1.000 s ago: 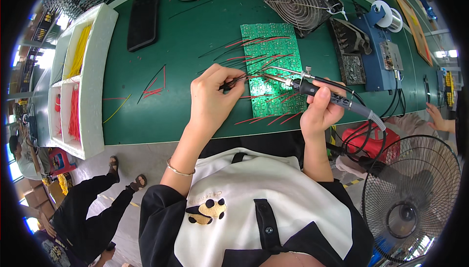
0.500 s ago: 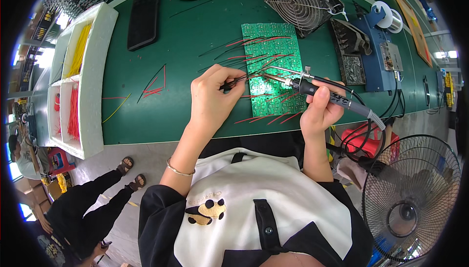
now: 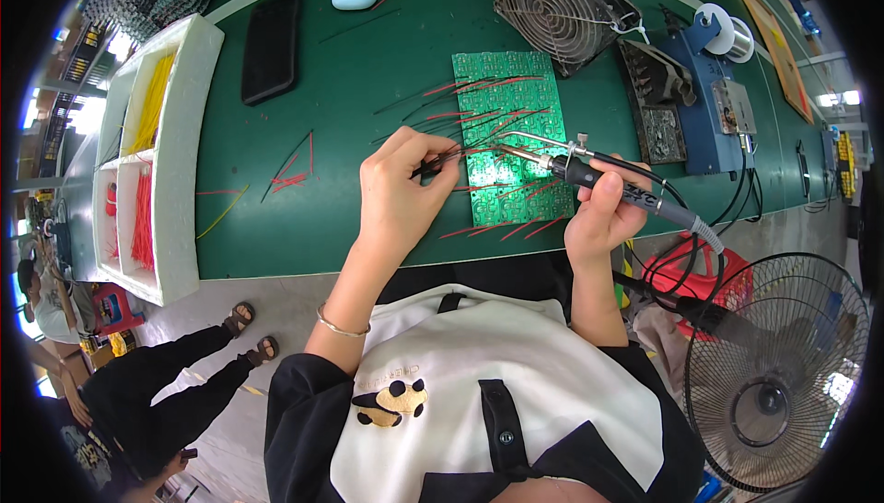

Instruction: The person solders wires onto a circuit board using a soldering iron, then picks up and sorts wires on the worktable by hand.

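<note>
The green rectangular circuit panel (image 3: 540,96) lies on the flat green tabletop (image 3: 331,213), right of the white divided box (image 3: 191,135) and black rectangular phone (image 3: 272,47), before the square metal-grilled fan (image 3: 552,1), left of the blue boxy soldering unit (image 3: 697,80).

- The camera is on the person's head, the left one of two, and it looks down.
- The shirt (image 3: 552,393) shows low, the left hand (image 3: 402,192) and right hand (image 3: 608,208) in the middle, the table (image 3: 322,172) up top.
- The shirt and hands are close; the floor (image 3: 221,420) is farther off.
- It sees very wide, so straight edges bend.
</note>
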A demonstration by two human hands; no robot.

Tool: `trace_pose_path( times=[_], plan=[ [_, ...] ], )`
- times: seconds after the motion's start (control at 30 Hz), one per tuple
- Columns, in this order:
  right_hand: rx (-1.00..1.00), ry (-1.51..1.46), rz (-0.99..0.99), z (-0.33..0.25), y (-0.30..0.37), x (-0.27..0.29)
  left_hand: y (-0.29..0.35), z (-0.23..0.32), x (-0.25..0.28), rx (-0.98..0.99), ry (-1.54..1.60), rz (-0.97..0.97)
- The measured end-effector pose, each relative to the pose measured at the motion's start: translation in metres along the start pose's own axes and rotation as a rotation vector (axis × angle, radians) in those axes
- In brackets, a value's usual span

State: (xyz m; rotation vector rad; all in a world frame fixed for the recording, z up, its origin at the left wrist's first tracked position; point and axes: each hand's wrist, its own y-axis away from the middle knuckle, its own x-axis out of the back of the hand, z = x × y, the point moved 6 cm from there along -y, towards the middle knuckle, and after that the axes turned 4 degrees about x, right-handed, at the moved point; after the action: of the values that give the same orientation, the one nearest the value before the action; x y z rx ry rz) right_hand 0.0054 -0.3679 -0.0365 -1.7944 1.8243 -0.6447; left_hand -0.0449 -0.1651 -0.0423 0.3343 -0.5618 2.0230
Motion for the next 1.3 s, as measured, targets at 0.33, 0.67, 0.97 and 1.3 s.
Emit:
trace_pose_path(
  times=[0.33,0.67,0.97,1.3],
  plan=[
    [-0.027,-0.023,-0.06,-0.0015,-0.0013,-0.0051,0.0007,-0.0023,-0.0014,0.039,-0.014,-0.035],
    [-0.051,-0.041,-0.066,-0.0023,-0.0005,-0.0069,0.0012,-0.007,-0.0029,0.057,0.029,-0.044],
    [-0.05,-0.052,-0.06,-0.0012,-0.0006,-0.0076,0.0006,-0.0056,-0.0018,0.091,-0.005,-0.069],
    [-0.037,-0.043,-0.055,-0.0027,-0.0013,-0.0081,0.0012,-0.0044,-0.0008,0.078,0.015,-0.056]
  ],
)
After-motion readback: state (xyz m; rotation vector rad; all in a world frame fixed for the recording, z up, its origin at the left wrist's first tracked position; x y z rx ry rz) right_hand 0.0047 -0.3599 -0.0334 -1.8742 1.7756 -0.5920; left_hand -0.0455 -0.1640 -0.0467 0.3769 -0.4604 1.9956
